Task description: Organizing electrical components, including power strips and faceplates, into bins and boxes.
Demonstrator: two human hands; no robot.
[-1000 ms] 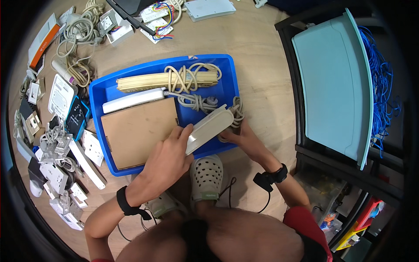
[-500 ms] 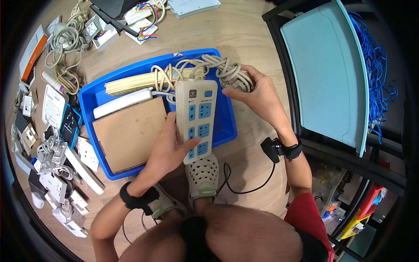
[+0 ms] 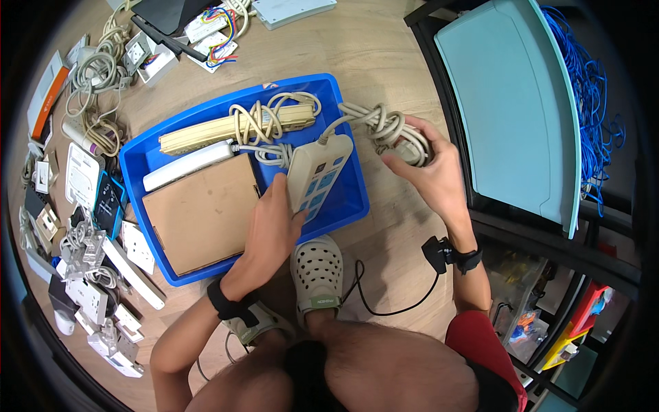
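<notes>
My left hand (image 3: 273, 223) is closed round the lower part of a white power strip (image 3: 316, 168) with blue sockets, which tilts over the right part of a blue bin (image 3: 355, 196). Its cord runs from the top end to a bundled coil of cable (image 3: 391, 130), gripped by my right hand (image 3: 439, 175) outside the bin's right rim. Inside the bin are a flat cardboard box (image 3: 199, 213), a slim white power strip (image 3: 189, 165) with a coiled cord, and a long cream power strip (image 3: 199, 137) with its cord wound round one end.
Along the left lie looped cables (image 3: 99, 72), white socket plates (image 3: 139, 247) and other electrical parts. A black flat object (image 3: 168, 14) and wired sockets (image 3: 213, 44) lie beyond the bin. On the right stands a black rack with a pale teal panel (image 3: 504, 110) and blue cable (image 3: 583, 117).
The power strip has turned onto its side, its top swinging rightward. My right hand has moved right and slightly nearer with the cable coil, away from the bin.
</notes>
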